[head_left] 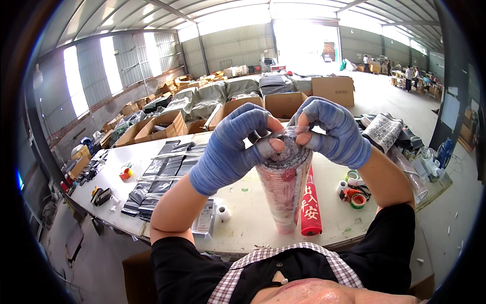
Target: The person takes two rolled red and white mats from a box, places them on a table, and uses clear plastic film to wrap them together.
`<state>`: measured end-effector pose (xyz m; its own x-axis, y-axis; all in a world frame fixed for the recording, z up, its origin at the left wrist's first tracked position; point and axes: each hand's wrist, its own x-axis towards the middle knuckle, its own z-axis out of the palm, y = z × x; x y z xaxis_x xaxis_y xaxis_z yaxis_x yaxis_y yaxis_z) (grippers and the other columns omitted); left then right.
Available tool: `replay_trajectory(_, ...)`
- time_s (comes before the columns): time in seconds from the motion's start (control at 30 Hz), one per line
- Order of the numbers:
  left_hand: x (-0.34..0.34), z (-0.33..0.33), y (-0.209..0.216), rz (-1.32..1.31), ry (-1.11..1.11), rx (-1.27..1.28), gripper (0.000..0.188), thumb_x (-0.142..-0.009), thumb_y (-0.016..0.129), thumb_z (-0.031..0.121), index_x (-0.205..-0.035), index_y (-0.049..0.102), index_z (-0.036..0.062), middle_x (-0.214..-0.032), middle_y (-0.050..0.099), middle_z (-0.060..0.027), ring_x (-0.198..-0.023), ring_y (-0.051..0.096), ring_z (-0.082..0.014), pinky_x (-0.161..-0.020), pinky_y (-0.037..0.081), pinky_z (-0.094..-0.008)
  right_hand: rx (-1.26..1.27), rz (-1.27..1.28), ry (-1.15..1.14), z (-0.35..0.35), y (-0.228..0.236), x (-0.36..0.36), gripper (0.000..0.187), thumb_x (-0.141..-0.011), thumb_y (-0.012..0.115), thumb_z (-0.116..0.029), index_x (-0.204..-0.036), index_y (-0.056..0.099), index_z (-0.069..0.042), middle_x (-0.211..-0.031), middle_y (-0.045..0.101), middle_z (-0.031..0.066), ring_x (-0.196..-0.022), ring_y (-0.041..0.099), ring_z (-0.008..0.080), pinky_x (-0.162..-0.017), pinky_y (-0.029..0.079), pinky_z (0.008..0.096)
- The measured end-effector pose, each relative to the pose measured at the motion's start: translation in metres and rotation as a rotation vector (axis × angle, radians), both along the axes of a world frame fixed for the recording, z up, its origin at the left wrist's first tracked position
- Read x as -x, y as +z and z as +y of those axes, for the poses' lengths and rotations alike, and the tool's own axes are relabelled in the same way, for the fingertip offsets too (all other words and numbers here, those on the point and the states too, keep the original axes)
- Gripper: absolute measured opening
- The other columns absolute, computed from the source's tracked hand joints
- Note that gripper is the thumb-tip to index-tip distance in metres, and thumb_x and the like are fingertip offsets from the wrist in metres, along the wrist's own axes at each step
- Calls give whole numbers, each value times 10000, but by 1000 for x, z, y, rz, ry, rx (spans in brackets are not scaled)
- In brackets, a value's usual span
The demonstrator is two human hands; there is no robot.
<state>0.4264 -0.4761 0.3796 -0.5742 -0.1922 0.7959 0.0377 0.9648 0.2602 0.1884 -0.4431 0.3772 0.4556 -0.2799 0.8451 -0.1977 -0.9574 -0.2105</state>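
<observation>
A rolled mat [282, 190] in clear plastic wrap stands upright on the white table [243, 235], in front of my chest. The gathered plastic film [288, 133] at its top lies between my two hands. My left hand [228, 149], in a blue fingerless glove, pinches the left side of that film. From the right, my right hand [334, 133], gloved alike, grips the film with thumb and fingers closed. Right beside the upright roll is a red roll [311, 210] with pale lettering.
Flat black plastic bags [157, 177] lie to the left, with an orange tape roll [125, 174] beyond. A small white roll [223, 213] sits near the front edge. Tape rolls [358, 200] and orange-handled scissors [349, 193] lie right. Open cardboard boxes [167, 126] line the far side.
</observation>
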Motion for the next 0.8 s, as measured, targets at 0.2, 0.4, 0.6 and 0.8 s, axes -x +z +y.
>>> replay_trajectory(0.2, 1, -6, 12, -74, -16, -144, 184, -865, 751, 159, -986, 679, 40, -922, 624, -25, -821, 613, -105, -698, 508, -239, 29, 15, -66, -3, -1, 5, 178, -868, 731, -54, -944, 570, -49, -904, 603, 22, -798, 605, 96, -731, 527, 249)
replay_trajectory(0.4, 7, -12, 15, -71, 68, 76, 146, -855, 726, 103, -969, 666, 33, -872, 624, -48, -773, 633, -151, -680, 518, -274, -7, 15, -77, -12, -1, 9, 181, -884, 723, -101, -950, 565, -42, -877, 601, 47, -771, 605, 131, -690, 517, 278)
replay_trajectory(0.6, 22, -13, 21, -28, 184, 422, 82, -836, 651, 99, -878, 592, 61, -779, 570, -117, -704, 604, -331, -627, 495, -407, 193, 449, -321, 8, 43, 0, 242, -934, 645, -283, -938, 570, -54, -802, 597, 130, -746, 623, 322, -685, 514, 391)
replay_trajectory(0.8, 10, -10, 30, -246, 29, 387, 111, -834, 652, 162, -883, 613, 70, -775, 571, -110, -689, 601, -317, -624, 498, -396, 188, 587, -292, 2, 42, 1, 268, -937, 605, -334, -857, 569, -81, -752, 583, 103, -664, 623, 319, -628, 516, 390)
